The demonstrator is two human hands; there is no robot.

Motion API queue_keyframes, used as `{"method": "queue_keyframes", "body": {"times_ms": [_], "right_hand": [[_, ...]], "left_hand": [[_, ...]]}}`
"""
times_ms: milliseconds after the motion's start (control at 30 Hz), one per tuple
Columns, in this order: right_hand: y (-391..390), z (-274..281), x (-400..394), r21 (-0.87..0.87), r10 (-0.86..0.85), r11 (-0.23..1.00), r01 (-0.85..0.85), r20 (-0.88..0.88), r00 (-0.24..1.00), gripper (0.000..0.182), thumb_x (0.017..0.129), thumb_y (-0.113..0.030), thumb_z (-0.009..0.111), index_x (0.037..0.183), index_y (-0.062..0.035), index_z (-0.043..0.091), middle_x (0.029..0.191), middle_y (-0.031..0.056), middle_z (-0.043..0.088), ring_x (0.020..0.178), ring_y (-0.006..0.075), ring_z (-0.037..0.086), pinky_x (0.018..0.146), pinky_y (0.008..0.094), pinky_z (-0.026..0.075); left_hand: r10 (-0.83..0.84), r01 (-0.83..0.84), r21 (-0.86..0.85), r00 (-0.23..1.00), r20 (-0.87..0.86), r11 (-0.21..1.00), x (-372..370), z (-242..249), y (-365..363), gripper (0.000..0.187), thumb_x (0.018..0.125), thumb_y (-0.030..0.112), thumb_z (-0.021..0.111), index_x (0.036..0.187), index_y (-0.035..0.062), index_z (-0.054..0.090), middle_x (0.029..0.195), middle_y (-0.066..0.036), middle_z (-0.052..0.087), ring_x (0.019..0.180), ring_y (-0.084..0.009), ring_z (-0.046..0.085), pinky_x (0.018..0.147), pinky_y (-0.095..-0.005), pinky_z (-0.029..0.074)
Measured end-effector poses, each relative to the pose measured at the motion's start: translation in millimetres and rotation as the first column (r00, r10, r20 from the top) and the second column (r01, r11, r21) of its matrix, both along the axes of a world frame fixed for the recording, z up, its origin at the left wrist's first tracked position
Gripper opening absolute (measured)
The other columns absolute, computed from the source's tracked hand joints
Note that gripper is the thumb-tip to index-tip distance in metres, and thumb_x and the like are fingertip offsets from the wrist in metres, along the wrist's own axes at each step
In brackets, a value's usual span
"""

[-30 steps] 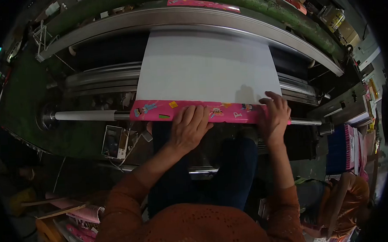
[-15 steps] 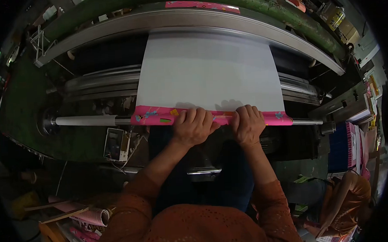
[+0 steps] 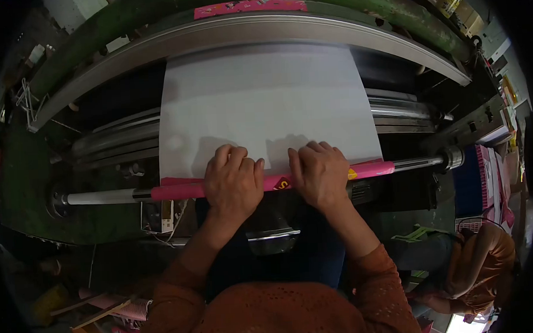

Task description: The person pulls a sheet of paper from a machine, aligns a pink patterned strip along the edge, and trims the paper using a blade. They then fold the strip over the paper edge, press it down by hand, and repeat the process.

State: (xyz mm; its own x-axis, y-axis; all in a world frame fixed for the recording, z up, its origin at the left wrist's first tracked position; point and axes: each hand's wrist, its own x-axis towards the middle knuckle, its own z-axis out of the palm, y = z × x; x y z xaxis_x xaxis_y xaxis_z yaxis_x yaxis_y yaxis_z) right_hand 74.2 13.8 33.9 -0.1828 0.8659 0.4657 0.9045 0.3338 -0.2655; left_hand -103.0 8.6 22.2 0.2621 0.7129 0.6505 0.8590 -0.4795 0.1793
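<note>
Pink roll: letter "S" legible.
I see left hand and right hand gripping it, letter between.

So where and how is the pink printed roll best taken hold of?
Probably from above on the near side, both palms across the middle of the pink printed roll, spaced apart like the left hand and right hand. It is a long, slim cylinder lying crosswise on the metal shaft, and the white sheet meets it from the far side.
</note>
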Motion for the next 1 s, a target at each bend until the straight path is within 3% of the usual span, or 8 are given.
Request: {"method": "queue_keyframes", "body": {"times_ms": [67, 167, 267, 400, 567, 700, 767, 1000], "right_hand": [[6.0, 3.5, -3.5, -0.017, -0.009, 1.0, 0.009, 0.0, 1.0, 0.019, 0.083, -0.021, 0.064, 0.072, -0.007, 0.056, 0.071, 0.008, 0.059, 0.074, 0.0275, 0.059, 0.067, 0.0396, 0.044], [30.7, 3.5, -5.9, 0.159, -0.043, 0.986, 0.055, -0.077, 0.996, 0.016, 0.082, -0.02, 0.064, 0.077, -0.0063, 0.057, 0.079, 0.0076, 0.062, 0.082, 0.0276, 0.059, 0.075, 0.0421, 0.041], [71.7, 2.9, -3.5, 0.333, -0.059, 0.94, 0.079, -0.068, 0.996, 0.014, 0.08, -0.019, 0.064, 0.083, -0.0061, 0.058, 0.087, 0.0082, 0.062, 0.087, 0.028, 0.058, 0.078, 0.0425, 0.039], [78.6, 14.1, 8.0, 0.359, -0.028, 0.933, 0.031, -0.014, 1.0, 0.014, 0.079, -0.017, 0.065, 0.087, -0.0068, 0.059, 0.091, 0.008, 0.062, 0.09, 0.0272, 0.057, 0.078, 0.0413, 0.039], [-51.4, -11.3, 16.4, 0.148, -0.024, 0.989, 0.026, -0.017, 1.0, 0.042, 0.08, -0.027, 0.066, 0.116, -0.0055, 0.06, 0.118, 0.0101, 0.059, 0.116, 0.0293, 0.051, 0.096, 0.0454, 0.034], [-14.8, -9.6, 27.8, 0.162, -0.103, 0.982, 0.096, 0.034, 0.994, 0.051, 0.082, -0.029, 0.066, 0.124, -0.0036, 0.054, 0.127, 0.0135, 0.054, 0.126, 0.0324, 0.043, 0.103, 0.0487, 0.028], [14.7, 3.9, 28.2, 0.208, -0.113, 0.972, 0.11, -0.001, 0.994, 0.049, 0.082, -0.028, 0.065, 0.123, -0.0028, 0.054, 0.127, 0.0146, 0.054, 0.126, 0.0329, 0.043, 0.103, 0.049, 0.028], [-46.0, -11.0, 30.2, 0.195, -0.054, 0.979, 0.064, -0.055, 0.997, 0.044, 0.082, -0.027, 0.064, 0.119, -0.0038, 0.058, 0.126, 0.0146, 0.054, 0.125, 0.0349, 0.044, 0.102, 0.0496, 0.031]], "left_hand": [[-0.015, 0.017, -0.187, 1.0, 0.013, 0.982, -2.1, 10.1, 6.9, 0.015, 0.085, 0.015, 0.062, 0.08, 0.0005, 0.063, 0.099, -0.01, 0.062, 0.101, -0.0277, 0.056, 0.083, -0.0405, 0.046], [-0.014, 0.067, -0.058, 0.768, 0.64, 0.996, -17.7, 17.4, 20.5, 0.024, 0.094, 0.018, 0.049, 0.095, -0.0013, 0.062, 0.113, -0.013, 0.06, 0.112, -0.0294, 0.053, 0.096, -0.0435, 0.042], [-0.109, -0.043, 0.339, 0.902, 0.417, 0.94, -18.9, 9.6, -1.3, 0.029, 0.096, 0.024, 0.048, 0.109, 0.001, 0.06, 0.124, -0.015, 0.055, 0.117, -0.0334, 0.051, 0.098, -0.0468, 0.04], [0.062, -0.085, -0.112, 0.978, -0.201, 0.99, 9.5, -11.0, -17.9, 0.034, 0.092, 0.02, 0.053, 0.12, 0.0004, 0.056, 0.133, -0.018, 0.05, 0.127, -0.0384, 0.043, 0.105, -0.0502, 0.032], [0.094, -0.094, 0.094, 0.996, 0.013, 0.991, 2.8, 19.1, 49.7, 0.044, 0.088, 0.024, 0.059, 0.124, -0.0007, 0.053, 0.135, -0.02, 0.047, 0.129, -0.0372, 0.041, 0.106, -0.0519, 0.031], [-0.082, 0.076, 0.156, 0.996, 0.033, 0.985, 18.1, 8.2, -11.3, 0.049, 0.086, 0.027, 0.062, 0.126, 0.0008, 0.051, 0.135, -0.02, 0.047, 0.13, -0.0369, 0.04, 0.106, -0.053, 0.031], [-0.16, 0.127, -0.226, 0.978, -0.131, 0.966, 41.8, -10.7, -34.5, 0.056, 0.081, 0.034, 0.065, 0.124, 0.0006, 0.054, 0.133, -0.018, 0.049, 0.13, -0.0372, 0.04, 0.106, -0.0526, 0.031], [-0.002, 0.003, 0.237, 1.0, -0.004, 0.971, 21.2, 26.3, 20.2, 0.04, 0.085, 0.019, 0.061, 0.12, 0.0009, 0.054, 0.129, -0.017, 0.052, 0.125, -0.0356, 0.045, 0.105, -0.0531, 0.032]]}}
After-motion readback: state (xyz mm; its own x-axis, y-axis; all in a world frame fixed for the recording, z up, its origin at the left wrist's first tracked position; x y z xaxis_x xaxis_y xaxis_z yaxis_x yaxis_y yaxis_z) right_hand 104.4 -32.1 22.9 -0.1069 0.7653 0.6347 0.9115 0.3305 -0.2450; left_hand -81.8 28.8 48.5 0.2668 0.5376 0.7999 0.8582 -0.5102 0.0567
